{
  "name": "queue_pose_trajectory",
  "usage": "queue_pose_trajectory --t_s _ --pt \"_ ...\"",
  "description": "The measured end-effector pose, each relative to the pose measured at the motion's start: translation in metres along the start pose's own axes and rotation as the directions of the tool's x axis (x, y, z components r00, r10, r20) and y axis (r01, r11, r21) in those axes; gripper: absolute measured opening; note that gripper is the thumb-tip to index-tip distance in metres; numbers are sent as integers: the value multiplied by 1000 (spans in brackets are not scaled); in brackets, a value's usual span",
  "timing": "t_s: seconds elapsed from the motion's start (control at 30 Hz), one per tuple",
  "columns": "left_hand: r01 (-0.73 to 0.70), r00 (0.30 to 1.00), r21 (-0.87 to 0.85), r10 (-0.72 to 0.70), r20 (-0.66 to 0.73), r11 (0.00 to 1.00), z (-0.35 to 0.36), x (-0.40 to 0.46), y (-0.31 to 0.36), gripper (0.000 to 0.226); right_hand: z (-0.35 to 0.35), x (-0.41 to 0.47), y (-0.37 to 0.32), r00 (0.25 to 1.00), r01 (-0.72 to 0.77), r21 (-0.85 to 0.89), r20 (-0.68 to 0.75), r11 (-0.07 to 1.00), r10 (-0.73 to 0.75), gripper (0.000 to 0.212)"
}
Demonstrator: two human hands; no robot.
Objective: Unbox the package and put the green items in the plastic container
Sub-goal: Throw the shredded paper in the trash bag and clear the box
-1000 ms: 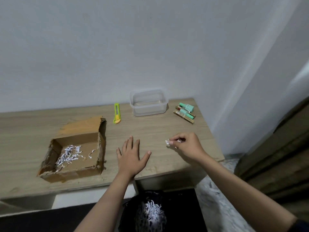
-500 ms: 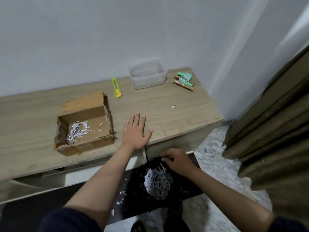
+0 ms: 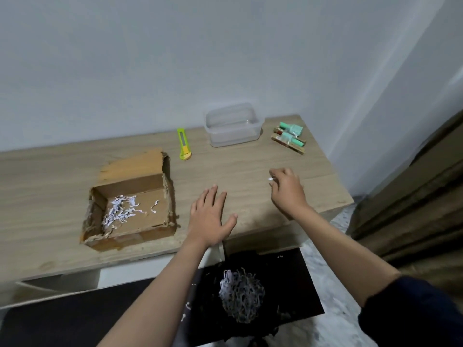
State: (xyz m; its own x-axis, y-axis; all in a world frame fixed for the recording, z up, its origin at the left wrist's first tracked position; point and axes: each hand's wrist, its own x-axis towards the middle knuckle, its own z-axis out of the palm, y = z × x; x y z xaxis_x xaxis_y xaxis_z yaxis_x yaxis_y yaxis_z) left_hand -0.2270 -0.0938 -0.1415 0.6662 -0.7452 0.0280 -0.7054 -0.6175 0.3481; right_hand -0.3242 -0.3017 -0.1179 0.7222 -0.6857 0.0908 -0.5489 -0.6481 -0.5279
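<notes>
A pale wooden table (image 3: 250, 169) runs across the scene against a white wall (image 3: 175, 58). On its near left part sits an opened cardboard box (image 3: 130, 204), top torn away, with a small heap of shredded white paper (image 3: 120, 212) lying on its floor. Below the table's near edge, a black bag (image 3: 288, 279) holds a larger ball of paper shreds (image 3: 241, 299). A dark curtain (image 3: 413, 196) hangs at the right.

At the far side of the table, close to the wall, stands a clear plastic container (image 3: 233, 126); nothing shows inside it. Just to its right, near the table's far right corner, lie the green items (image 3: 290, 132): small mint-green pieces resting together with brown and gold sticks, touching one another and apart from the container. To the left of the container lies a yellow-green utility knife (image 3: 184, 144), its orange end pointing toward the near side.

The left hand (image 3: 211, 217) rests flat on the table near its near edge, just right of the box, fingers straight and spread, thumb out to the right. The right hand (image 3: 288, 190) hovers over the table to the right, fingers curled, pinching a small white scrap of paper (image 3: 271, 179) at its fingertips. It is well apart from the green items.
</notes>
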Motion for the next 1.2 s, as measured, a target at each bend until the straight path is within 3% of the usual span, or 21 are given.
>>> queue_pose_trajectory --t_s 0.2,0.37,0.47,0.53,0.7,0.83,0.9,1.0,1.13,1.2 --pt "19 1000 -16 -19 -16 1000 -2 0 2 72 3 11 1 990 120 -56 84 991 -116 25" --pt "26 1000 -18 -27 -13 999 -4 -1 3 73 -6 -18 -4 978 194 162 40 968 -203 15" --pt "23 1000 -27 -23 -3 999 -5 -2 4 75 -9 -59 -7 944 329 247 -53 912 -326 10" --pt "25 1000 -34 -25 -1 999 -5 -3 6 75 -7 -88 -5 923 379 265 -35 887 -384 9" --pt "34 999 -53 -33 33 998 -8 -10 8 69 19 -142 6 949 278 249 78 928 -306 1" --pt "40 997 -279 -22 68 960 -21 -23 1 51 35 -158 -9 969 173 181 147 968 -200 8" --pt "2 1000 -441 4 11 898 -38 -36 -5 42 36 -160 -30 988 100 204 93 974 -121 9" --pt "-97 986 -601 -7 -167 793 -78 -61 -13 29 36 -152 -72 990 133 273 -88 953 -113 8" --pt "-262 923 -598 15 -385 757 -127 -86 -47 25 39 -126 -144 964 192 348 -244 917 -109 11" --pt "-245 899 -572 -37 -436 783 -140 -94 -79 35 47 -110 -179 965 178 385 -248 906 -85 10"
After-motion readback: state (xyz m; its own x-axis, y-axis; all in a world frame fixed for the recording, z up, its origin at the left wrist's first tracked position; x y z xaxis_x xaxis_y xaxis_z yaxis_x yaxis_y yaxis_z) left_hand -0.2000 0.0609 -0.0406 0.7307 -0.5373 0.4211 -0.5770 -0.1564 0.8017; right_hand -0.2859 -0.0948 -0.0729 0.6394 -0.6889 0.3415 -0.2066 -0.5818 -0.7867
